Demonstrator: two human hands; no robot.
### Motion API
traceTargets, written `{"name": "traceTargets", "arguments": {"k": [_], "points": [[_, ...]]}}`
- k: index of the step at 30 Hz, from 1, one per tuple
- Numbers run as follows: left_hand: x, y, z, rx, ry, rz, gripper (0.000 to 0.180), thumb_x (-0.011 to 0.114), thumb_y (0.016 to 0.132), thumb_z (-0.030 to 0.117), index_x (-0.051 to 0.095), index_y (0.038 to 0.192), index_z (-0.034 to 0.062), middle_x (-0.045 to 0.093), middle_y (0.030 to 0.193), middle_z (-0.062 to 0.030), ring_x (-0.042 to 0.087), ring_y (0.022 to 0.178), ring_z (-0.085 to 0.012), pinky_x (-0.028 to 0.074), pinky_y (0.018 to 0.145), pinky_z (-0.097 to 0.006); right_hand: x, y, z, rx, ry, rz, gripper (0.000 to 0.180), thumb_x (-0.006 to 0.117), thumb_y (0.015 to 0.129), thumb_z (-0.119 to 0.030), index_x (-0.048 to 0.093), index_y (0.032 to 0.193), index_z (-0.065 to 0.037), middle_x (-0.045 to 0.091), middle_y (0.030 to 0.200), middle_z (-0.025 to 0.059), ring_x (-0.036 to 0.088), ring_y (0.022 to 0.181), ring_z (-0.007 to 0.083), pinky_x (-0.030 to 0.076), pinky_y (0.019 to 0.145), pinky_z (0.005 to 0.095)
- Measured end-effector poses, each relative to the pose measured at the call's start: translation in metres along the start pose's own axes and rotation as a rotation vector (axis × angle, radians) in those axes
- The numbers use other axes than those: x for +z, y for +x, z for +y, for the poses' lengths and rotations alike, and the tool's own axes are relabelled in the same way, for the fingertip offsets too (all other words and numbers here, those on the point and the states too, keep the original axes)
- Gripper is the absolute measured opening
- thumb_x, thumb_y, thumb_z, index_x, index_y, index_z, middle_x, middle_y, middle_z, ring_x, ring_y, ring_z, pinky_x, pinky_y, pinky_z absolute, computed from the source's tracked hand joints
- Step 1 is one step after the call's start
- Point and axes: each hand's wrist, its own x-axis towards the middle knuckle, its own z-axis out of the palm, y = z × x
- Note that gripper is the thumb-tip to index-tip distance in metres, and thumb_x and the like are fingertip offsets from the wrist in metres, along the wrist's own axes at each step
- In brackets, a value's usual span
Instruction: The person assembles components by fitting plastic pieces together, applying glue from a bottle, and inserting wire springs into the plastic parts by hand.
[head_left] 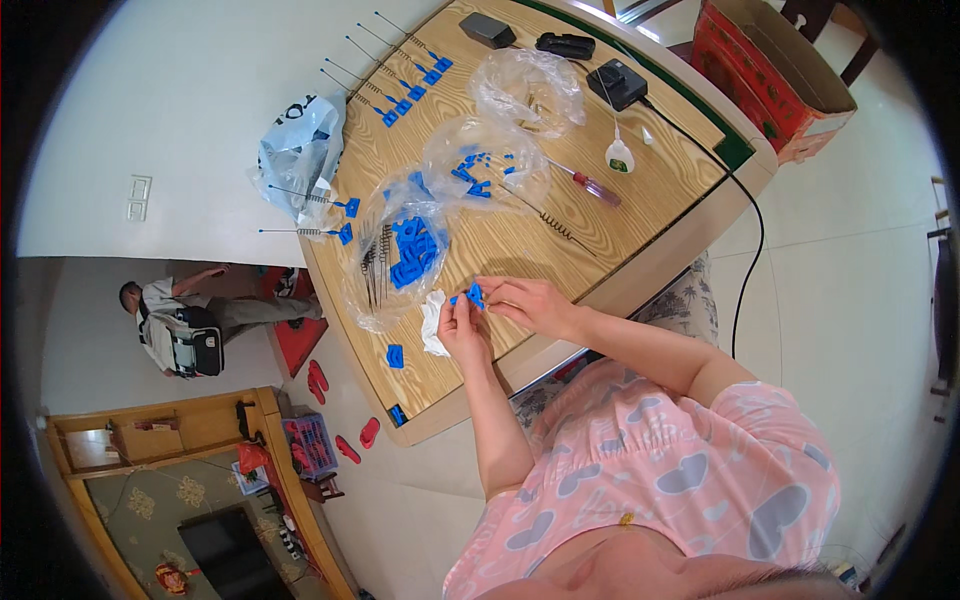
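Near the front left edge of the table, my left hand [463, 330] pinches a small blue plastic part [474, 294]. My right hand [535, 305] comes from the right, with its thumb and fingertips closed on the same part; its finer shape is too small to tell. A crumpled white tissue [433, 322] lies beside my left hand. Just beyond is an opened clear plastic bag [365, 300] with many blue plastic parts [415, 250] and several dark spring wires [377, 262]. A single spring wire [550, 222] lies beyond my right hand.
A screwdriver [590, 186], a bag of small blue pieces [478, 172], another clear bag [528, 92] and a black adapter [618, 84] lie farther back. Spring-wire pieces with blue bases [402, 105] line the far left edge. A person [185, 310] walks at the left.
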Motion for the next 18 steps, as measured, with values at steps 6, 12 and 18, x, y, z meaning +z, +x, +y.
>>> {"name": "traceTargets", "arguments": {"k": [6, 12, 18], "points": [[-0.0065, 0.0017, -0.0012, 0.002, 0.019, -0.021, 0.009, 0.057, 0.092, 0.009, 0.06, 0.093, 0.001, 0.063, 0.087, -0.0044, 0.059, 0.075, -0.0088, 0.05, 0.064, -0.021, -0.0012, 0.0012, -0.0035, 0.0, 0.004, -0.009, 0.013, 0.066, 0.081, -0.011, 0.06, 0.091, -0.005, 0.062, 0.118, 0.01, 0.064, 0.098, 0.0243, 0.053, 0.078, 0.0321], [-0.0037, 0.0008, -0.0018, -0.005, -0.009, -0.025, 0.009, 0.055, 0.093, 0.01, 0.058, 0.092, 0.0021, 0.062, 0.086, -0.0032, 0.058, 0.075, -0.0087, 0.048, 0.066, -0.021, -0.0005, 0.0001, -0.0016, -0.021, 0.016, -0.011, 0.013, 0.066, 0.081, -0.01, 0.06, 0.091, -0.004, 0.062, 0.117, 0.011, 0.064, 0.098, 0.0246, 0.054, 0.078, 0.0321], [-0.0009, -0.0011, 0.0017, -0.02, -0.032, -0.048, 0.007, 0.054, 0.093, 0.009, 0.056, 0.092, 0.0025, 0.061, 0.084, -0.0031, 0.058, 0.073, -0.009, 0.047, 0.064, -0.021, 0.0032, -0.0028, 0.0044, -0.052, 0.026, 0.001, 0.015, 0.063, 0.085, -0.017, 0.061, 0.091, -0.003, 0.058, 0.123, 0.0113, 0.064, 0.095, 0.0252, 0.053, 0.076, 0.0339]]}}
